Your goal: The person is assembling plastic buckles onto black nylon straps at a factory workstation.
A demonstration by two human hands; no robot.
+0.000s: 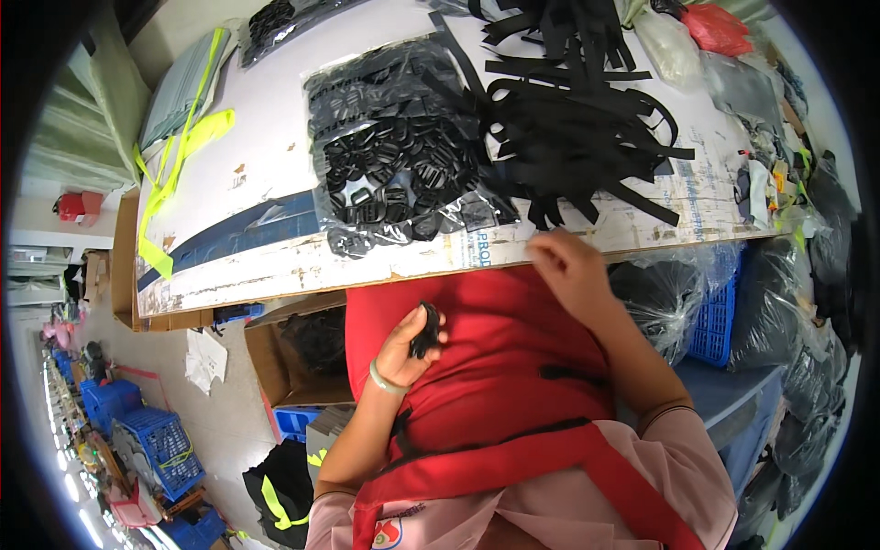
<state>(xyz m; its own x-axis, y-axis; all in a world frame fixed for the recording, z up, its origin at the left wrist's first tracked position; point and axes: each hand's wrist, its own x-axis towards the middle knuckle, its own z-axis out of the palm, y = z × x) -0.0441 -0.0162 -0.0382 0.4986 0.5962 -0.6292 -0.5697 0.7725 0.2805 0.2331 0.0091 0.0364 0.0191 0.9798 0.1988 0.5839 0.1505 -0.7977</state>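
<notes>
Left hand (412,346): held in front of the apron, just off the near edge of the table, fingers and thumb curled round a small black bundle (425,332); exact form of the bundle too small to tell. Pale bangle (388,382) at the wrist.

Right hand (566,266): at the near table edge, right of the left hand and well apart from it; fingers bent in, slightly blurred; whether it holds anything, cannot tell.

Red apron (495,357): worn by the person, behind both hands.

Black straps (577,137): loose, tangled heap on the table, right of centre, beyond the right hand; several ends pointing to the near edge.

Black buckles (394,179): many, in and about a clear plastic bag lying left of the straps, close beside them.

Table (266,119): white top, worn and scuffed along the near edge; dark blue strip (247,234) at near left.

Neon yellow strip (188,151): left side, trailing from grey folded fabric (183,82).

Red plastic bag (715,29): far right.

Below table level: cardboard box (275,367), left; blue crate (713,316), right, among filled clear bags.
</notes>
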